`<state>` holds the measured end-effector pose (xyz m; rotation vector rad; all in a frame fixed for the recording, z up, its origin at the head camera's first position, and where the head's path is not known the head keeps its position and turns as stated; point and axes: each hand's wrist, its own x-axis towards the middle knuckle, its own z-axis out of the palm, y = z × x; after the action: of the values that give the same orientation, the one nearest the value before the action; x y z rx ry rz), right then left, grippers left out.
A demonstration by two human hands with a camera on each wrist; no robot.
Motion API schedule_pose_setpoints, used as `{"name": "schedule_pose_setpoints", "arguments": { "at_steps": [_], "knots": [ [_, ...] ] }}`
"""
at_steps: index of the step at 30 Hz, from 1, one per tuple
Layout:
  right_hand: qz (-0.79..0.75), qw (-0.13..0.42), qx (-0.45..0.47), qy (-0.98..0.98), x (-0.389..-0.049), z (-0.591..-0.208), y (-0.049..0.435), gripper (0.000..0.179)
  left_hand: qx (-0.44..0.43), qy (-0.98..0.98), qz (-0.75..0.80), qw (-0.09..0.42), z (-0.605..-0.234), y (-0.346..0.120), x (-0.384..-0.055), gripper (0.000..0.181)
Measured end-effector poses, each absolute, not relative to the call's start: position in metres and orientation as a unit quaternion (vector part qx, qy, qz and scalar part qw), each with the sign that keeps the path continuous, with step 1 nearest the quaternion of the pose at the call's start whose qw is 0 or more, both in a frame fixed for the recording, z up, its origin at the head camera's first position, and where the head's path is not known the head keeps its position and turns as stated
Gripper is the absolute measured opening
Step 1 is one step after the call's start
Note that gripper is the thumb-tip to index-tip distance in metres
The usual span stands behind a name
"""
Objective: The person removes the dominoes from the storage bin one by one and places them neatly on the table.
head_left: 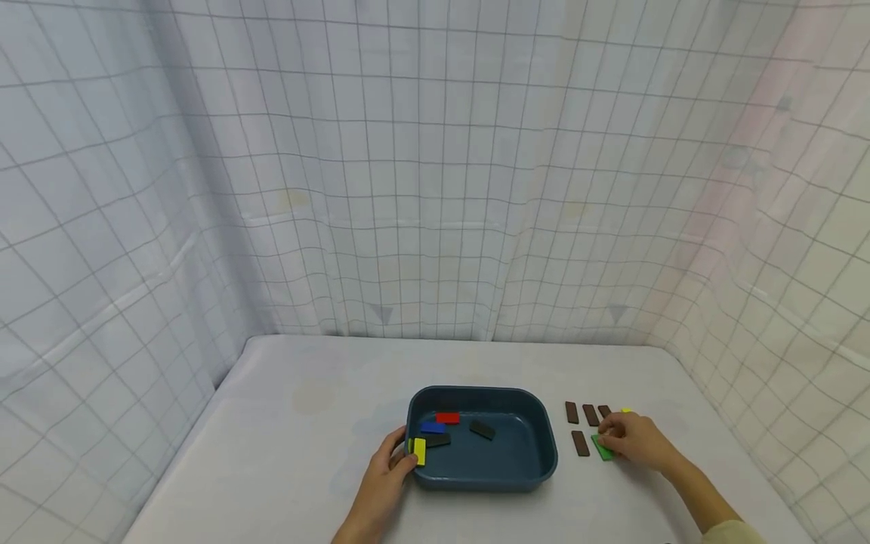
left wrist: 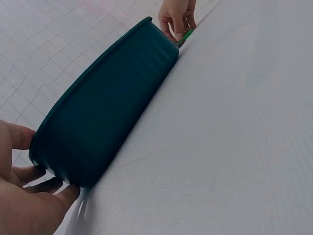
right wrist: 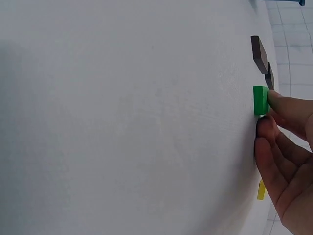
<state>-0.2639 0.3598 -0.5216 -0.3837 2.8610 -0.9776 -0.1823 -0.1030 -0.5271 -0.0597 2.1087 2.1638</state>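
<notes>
My left hand [head_left: 385, 470] holds the left end of a dark blue-green plastic bin [head_left: 489, 484], its fingertips spread over the outer wall in the left wrist view. Inside, close to the thumb, a yellow block [head_left: 420, 452] leans at the bin's left wall. To the right of the bin, my right hand [head_left: 635, 438] pinches a small flat green block [right wrist: 260, 100] between thumb and fingers, low over the white cloth. Beside it lies a dark brown block [head_left: 581, 443]. Another yellow block [head_left: 627, 411] is partly hidden behind the right hand.
The bin also contains a red block [head_left: 447, 418], a blue block [head_left: 433, 428] and two black blocks, one [head_left: 482, 430] nearer the middle. A row of dark brown blocks [head_left: 572, 412] lies behind the green one. Gridded white curtains [head_left: 435, 189] surround the cloth-covered table [head_left: 306, 423].
</notes>
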Motion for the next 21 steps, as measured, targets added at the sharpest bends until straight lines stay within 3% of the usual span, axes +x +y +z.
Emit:
{"name": "schedule_pose_setpoints", "arguments": {
  "at_steps": [5,12,21],
  "knots": [
    [-0.296,0.035,-0.147,0.943,-0.263,-0.52,0.355,0.021,-0.024,0.699,0.712,0.052,-0.528,-0.104,-0.181,0.059],
    [-0.293,0.022,-0.129,0.947,-0.259,-0.51,0.35,0.012,-0.034,0.705,0.706,0.058,-0.528,-0.103,-0.181,0.06],
    [-0.318,-0.029,-0.182,0.93,-0.266,-0.487,0.317,0.014,-0.032,0.712,0.7,0.049,-0.527,-0.103,-0.181,0.058]
  ]
}}
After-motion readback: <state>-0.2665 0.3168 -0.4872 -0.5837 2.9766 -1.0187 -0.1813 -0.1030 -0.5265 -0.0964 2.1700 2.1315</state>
